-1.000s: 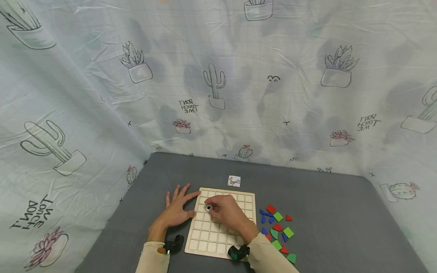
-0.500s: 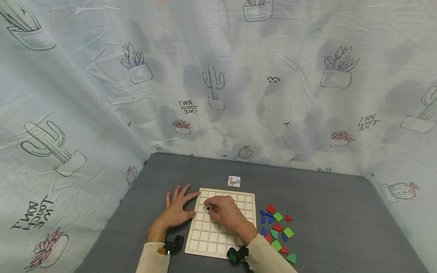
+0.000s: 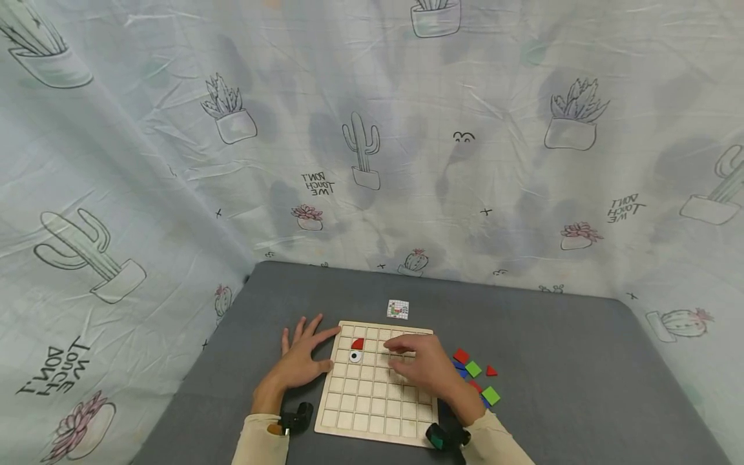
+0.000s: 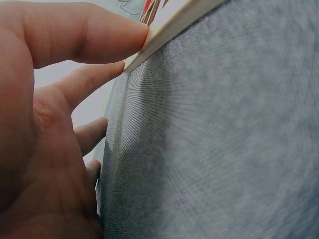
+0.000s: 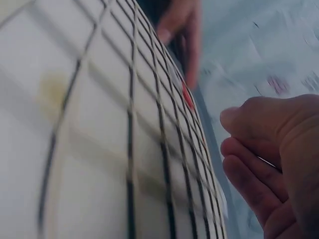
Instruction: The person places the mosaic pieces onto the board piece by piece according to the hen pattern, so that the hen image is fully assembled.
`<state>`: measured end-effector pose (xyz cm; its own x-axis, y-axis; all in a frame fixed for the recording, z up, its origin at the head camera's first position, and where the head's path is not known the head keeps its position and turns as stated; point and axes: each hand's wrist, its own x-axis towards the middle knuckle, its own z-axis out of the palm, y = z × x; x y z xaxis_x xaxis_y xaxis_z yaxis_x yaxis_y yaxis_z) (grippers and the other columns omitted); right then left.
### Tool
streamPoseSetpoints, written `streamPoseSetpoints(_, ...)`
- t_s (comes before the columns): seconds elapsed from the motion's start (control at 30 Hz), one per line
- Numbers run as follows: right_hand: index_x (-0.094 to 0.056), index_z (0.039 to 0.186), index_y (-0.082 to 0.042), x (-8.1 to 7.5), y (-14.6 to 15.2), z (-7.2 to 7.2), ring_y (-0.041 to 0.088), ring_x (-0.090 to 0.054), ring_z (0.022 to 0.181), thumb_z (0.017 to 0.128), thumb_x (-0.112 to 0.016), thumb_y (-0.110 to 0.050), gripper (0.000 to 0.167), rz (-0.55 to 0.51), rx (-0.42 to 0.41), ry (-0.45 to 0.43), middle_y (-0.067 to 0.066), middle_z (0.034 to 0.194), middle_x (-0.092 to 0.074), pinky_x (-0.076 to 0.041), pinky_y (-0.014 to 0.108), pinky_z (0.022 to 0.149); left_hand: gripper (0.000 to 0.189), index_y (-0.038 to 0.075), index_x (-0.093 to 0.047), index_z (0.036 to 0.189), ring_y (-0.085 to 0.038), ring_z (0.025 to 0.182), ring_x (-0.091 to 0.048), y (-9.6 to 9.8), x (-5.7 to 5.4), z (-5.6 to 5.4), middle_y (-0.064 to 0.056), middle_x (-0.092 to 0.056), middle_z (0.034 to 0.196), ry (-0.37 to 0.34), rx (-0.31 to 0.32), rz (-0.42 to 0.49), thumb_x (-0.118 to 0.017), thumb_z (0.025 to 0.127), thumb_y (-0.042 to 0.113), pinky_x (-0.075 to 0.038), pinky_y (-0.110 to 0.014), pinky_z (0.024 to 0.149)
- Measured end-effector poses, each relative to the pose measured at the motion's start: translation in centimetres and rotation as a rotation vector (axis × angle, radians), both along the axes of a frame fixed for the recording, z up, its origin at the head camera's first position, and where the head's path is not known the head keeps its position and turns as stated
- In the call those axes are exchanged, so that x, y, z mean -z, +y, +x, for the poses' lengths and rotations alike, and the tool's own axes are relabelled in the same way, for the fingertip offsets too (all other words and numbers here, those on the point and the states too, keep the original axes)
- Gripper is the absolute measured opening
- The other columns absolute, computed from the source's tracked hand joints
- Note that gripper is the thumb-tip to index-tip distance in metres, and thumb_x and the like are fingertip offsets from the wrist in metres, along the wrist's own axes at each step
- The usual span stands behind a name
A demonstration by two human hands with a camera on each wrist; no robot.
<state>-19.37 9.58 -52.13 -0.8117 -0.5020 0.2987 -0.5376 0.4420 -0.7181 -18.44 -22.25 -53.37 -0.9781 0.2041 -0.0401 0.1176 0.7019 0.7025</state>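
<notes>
A wooden grid board (image 3: pixel 347 421) lies on the grey table. In its upper left cells sit a red rounded piece (image 3: pixel 358 343) and, just below, a white disc with a black dot (image 3: pixel 355 356). My left hand (image 3: pixel 299 361) is spread flat beside the board. Its thumb and forefinger touch the board's left edge (image 4: pixel 172 25), as the left wrist view shows. Over the right half of the board hovers my right hand (image 3: pixel 429 365), fingers loosely bent. The right wrist view shows nothing between that hand's thumb and fingers (image 5: pixel 249 174).
Right of the board lie loose flat pieces: a red square (image 3: pixel 461 356), green squares (image 3: pixel 491 395), a red triangle (image 3: pixel 491 371) and blue pieces, partly hidden by the right arm. A small printed card (image 3: pixel 398 309) lies beyond the board. A patterned curtain (image 3: pixel 418 161) hangs behind the table.
My right hand has let go of the dotted disc and moved right, uncovering the disc and the red piece on the board. The left hand has stayed put.
</notes>
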Motion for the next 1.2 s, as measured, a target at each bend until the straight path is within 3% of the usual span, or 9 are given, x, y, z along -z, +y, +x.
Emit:
streamPoseSetpoints(0.37,-0.083,0.124,-0.011,-0.1,10.7,0.3,0.023,-0.082,0.105,0.091,-0.088,-0.009,0.033,0.100,0.211,0.015,0.001,0.115,-0.084,-0.069,0.040,0.086,0.072,0.021,-0.062,0.158,-0.054,0.168,0.001,-0.1,0.3,-0.1,-0.023,-0.024,0.181,-0.001,0.012,0.003,-0.080,0.089,0.012,0.017,-0.078,0.126)
streamPoseSetpoints(0.6,-0.083,0.122,-0.013,0.6,16.0,0.6,0.014,-0.081,0.104,0.091,-0.088,-0.012,0.032,0.169,0.204,-0.032,-0.001,0.115,-0.084,-0.067,0.031,0.085,0.072,0.020,-0.062,0.158,-0.055,0.168,0.000,-0.1,0.3,-0.1,-0.023,-0.024,0.180,0.001,0.013,0.004,-0.079,0.088,0.012,0.016,-0.078,0.126)
streamPoseSetpoints(0.8,-0.082,0.123,-0.012,1.4,17.8,2.1,0.009,-0.080,0.098,0.092,-0.088,-0.011,0.032,0.098,0.208,-0.056,0.002,0.113,-0.084,-0.067,0.028,0.081,0.072,0.021,-0.062,0.158,-0.054,0.169,0.001,-0.1,0.2,-0.1,-0.023,-0.024,0.181,-0.001,0.012,0.003,-0.080,0.089,0.012,0.016,-0.078,0.126)
streamPoseSetpoints(1.2,-0.084,0.118,-0.019,2.1,17.6,4.8,0.000,-0.077,0.096,0.083,-0.094,-0.008,0.038,0.142,0.425,0.075,-0.010,0.106,-0.085,-0.061,0.018,0.081,0.072,0.023,-0.062,0.158,-0.053,0.169,0.001,0.0,0.3,-0.1,-0.022,-0.024,0.181,0.005,0.009,-0.001,-0.080,0.089,0.014,0.017,-0.077,0.127)
